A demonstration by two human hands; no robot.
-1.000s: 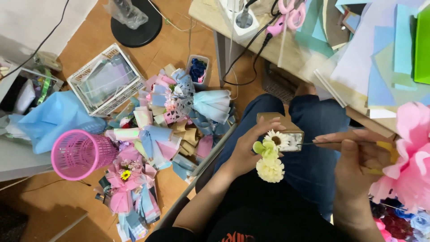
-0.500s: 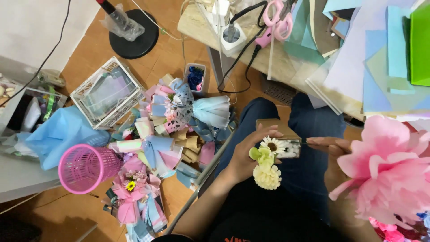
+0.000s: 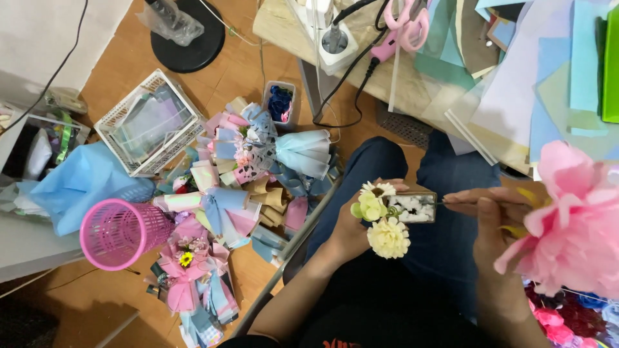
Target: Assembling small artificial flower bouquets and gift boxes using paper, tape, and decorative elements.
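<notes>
Over my lap, my left hand [image 3: 351, 229] holds a small bunch of artificial flowers [image 3: 380, 219]: a cream round one, a pale green one and a white daisy. A small box of white bits [image 3: 412, 207] sits right beside the bunch, against my left fingers. My right hand [image 3: 493, 216] grips a thin stick-like tool [image 3: 480, 205] that points left at the box. A large pink paper flower [image 3: 570, 225] covers part of my right hand. My legs are in blue jeans [image 3: 393, 161].
A pile of small wrapped bouquets [image 3: 245, 174] lies on the wooden floor, with a pink mesh basket [image 3: 116, 232], a white wire basket [image 3: 149, 122] and blue tissue [image 3: 84, 180] to its left. A table [image 3: 412, 71] with coloured paper sheets, pink scissors [image 3: 407, 18] and a power strip [image 3: 329, 38] stands ahead.
The view has shifted and the large pink paper flower now fills more of the right side. My right hand has moved slightly left towards the small box; the left hand keeps the bunch.
</notes>
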